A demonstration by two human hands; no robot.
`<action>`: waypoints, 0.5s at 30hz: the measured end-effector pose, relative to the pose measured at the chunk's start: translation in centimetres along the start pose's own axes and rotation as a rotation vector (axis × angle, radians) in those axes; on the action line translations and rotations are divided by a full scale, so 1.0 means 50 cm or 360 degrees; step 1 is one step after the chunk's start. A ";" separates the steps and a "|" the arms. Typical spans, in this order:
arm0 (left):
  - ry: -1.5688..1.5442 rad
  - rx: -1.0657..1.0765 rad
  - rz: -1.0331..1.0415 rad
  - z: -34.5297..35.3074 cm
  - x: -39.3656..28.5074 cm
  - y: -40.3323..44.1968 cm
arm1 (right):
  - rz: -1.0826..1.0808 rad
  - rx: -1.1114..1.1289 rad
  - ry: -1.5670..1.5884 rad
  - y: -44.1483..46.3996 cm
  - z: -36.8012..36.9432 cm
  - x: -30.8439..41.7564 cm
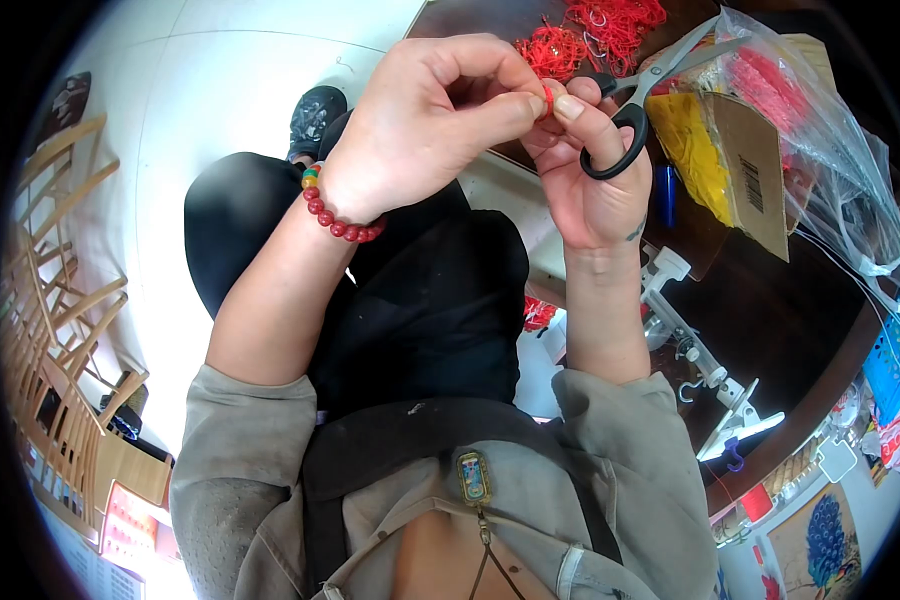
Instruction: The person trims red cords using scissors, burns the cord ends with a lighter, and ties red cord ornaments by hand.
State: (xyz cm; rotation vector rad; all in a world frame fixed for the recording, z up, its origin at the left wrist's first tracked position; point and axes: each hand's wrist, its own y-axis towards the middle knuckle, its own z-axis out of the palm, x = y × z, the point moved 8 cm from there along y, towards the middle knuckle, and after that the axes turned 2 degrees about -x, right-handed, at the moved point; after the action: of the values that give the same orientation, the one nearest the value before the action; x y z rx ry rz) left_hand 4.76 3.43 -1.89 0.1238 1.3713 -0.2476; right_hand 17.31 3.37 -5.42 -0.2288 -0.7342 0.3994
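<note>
Near the top centre, my left hand (430, 115), with a beaded bracelet (336, 222) on its wrist, pinches a small piece of red cord (547, 101). My right hand (595, 170) meets it from the other side, its thumb and fingertips against the same cord. Black-handled scissors (642, 100) hang on my right hand, a handle loop around a finger and the blades pointing up and to the right. Most of the cord is hidden by my fingertips.
Bundles of red cord (615, 30) lie on the dark table (770, 310) beyond my hands. To the right are a cardboard box (745, 165), a yellow packet (692, 150), a clear plastic bag (850, 190) and a white metal clamp stand (692, 345). Wooden chairs (60, 300) stand at the far left.
</note>
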 end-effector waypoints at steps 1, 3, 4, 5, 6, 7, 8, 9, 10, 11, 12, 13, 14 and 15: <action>0.0007 0.0012 -0.0005 0.000 0.001 0.000 | -0.0016 -0.0009 -0.0014 -0.001 0.002 0.002; 0.0025 0.0006 -0.0007 0.000 0.003 0.001 | -0.0049 -0.0026 -0.0043 -0.004 0.014 0.008; 0.0034 0.0003 -0.0008 -0.001 0.004 0.001 | -0.0076 -0.0042 -0.0084 -0.005 0.016 0.011; 0.0044 0.0004 -0.0023 -0.001 0.005 0.001 | -0.0104 -0.0058 -0.0125 -0.005 0.017 0.013; 0.0054 0.0004 -0.0039 -0.001 0.006 0.001 | -0.0131 -0.0074 -0.0166 -0.005 0.016 0.015; 0.0064 0.0005 -0.0055 -0.002 0.007 0.001 | -0.0141 -0.0054 -0.0182 -0.005 0.017 0.016; 0.0060 0.0018 -0.0054 -0.001 0.007 0.001 | -0.0150 -0.0035 -0.0199 -0.005 0.018 0.017; 0.0056 0.0031 -0.0053 0.000 0.007 0.001 | -0.0160 -0.0015 -0.0215 -0.005 0.018 0.018; 0.0053 0.0044 -0.0053 0.001 0.007 0.001 | -0.0142 -0.0026 -0.0222 -0.006 0.018 0.017; 0.0009 0.0054 -0.0057 0.003 0.006 0.001 | -0.0124 -0.0037 -0.0230 -0.006 0.019 0.017; -0.0034 0.0064 -0.0062 0.004 0.005 0.002 | -0.0106 -0.0048 -0.0237 -0.007 0.019 0.016; -0.0078 0.0074 -0.0067 0.005 0.005 0.002 | -0.0075 -0.0024 -0.0201 -0.006 0.020 0.013; -0.0137 0.0089 -0.0099 0.007 0.008 0.002 | -0.0045 -0.0001 -0.0165 -0.005 0.019 0.011; -0.0197 0.0105 -0.0130 0.009 0.011 0.002 | -0.0015 0.0023 -0.0130 -0.004 0.019 0.008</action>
State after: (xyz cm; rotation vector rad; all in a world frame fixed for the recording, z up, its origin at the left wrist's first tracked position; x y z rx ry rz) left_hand 5.31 3.36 -2.35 0.1056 1.2470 -0.3632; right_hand 17.00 3.41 -4.44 -0.1960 -0.8121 0.4068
